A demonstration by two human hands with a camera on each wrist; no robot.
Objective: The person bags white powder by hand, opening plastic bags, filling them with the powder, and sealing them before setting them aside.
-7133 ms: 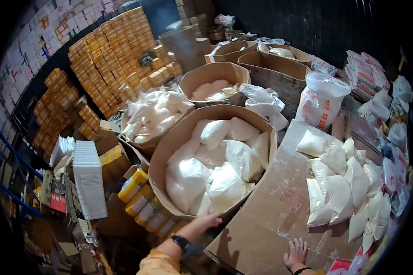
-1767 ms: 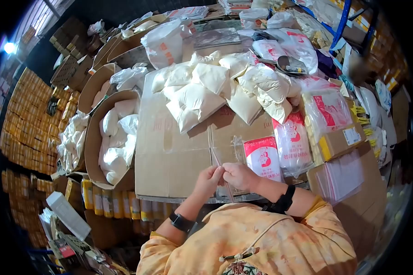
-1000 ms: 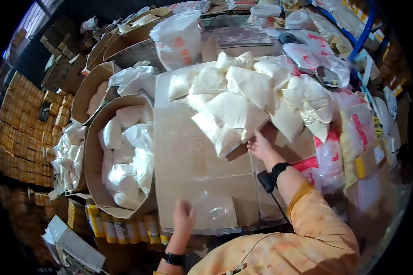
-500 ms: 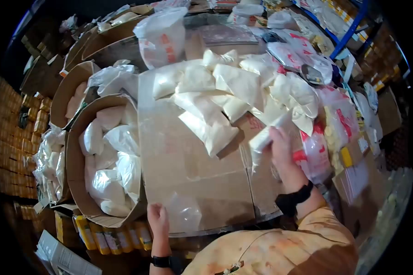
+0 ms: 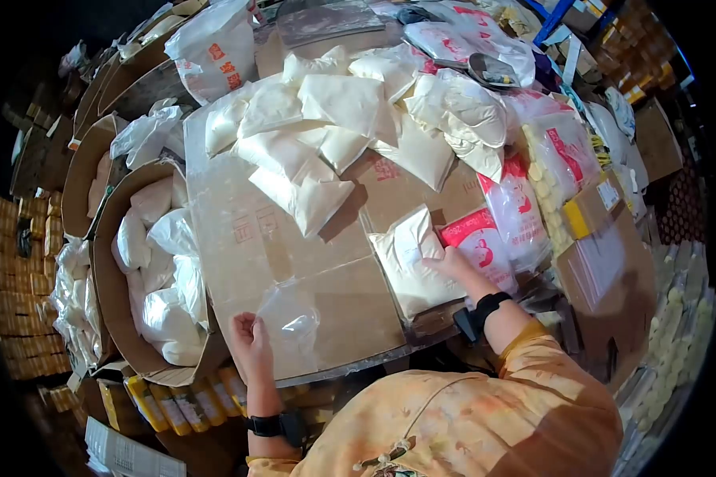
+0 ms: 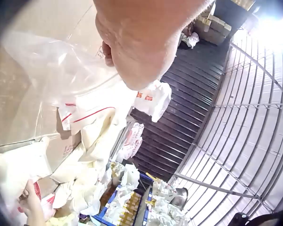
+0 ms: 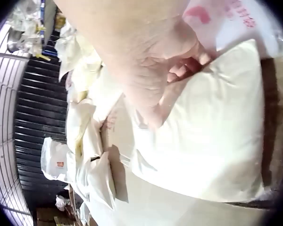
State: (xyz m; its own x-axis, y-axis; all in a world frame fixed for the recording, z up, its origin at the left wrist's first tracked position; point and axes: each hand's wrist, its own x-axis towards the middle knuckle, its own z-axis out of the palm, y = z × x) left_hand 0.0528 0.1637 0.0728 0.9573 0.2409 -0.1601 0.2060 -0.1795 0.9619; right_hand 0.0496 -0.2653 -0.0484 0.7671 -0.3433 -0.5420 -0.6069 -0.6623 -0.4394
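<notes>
Pouch (image 5: 406, 274), pale and plump, lying on the cardboard (image 5: 350, 310) before you.
Your right hand (image 5: 452, 266) pinches its side; your left hand (image 5: 251, 346), fingers loosely curled, is just beside a clear plastic bag (image 5: 290, 318).

The bag (image 5: 410, 278) at my right hand (image 5: 453, 269) is cream; the packet (image 5: 480, 246) beside that hand, red and white; the cardboard (image 5: 342, 302) toward my left hand (image 5: 252, 343), brown; my top (image 5: 453, 425), mottled orange.

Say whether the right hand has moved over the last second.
Yes. Judged against the cardboard sheet in the head view, the right hand has moved from the bag pile toward the sheet's near edge and rightward.
</notes>
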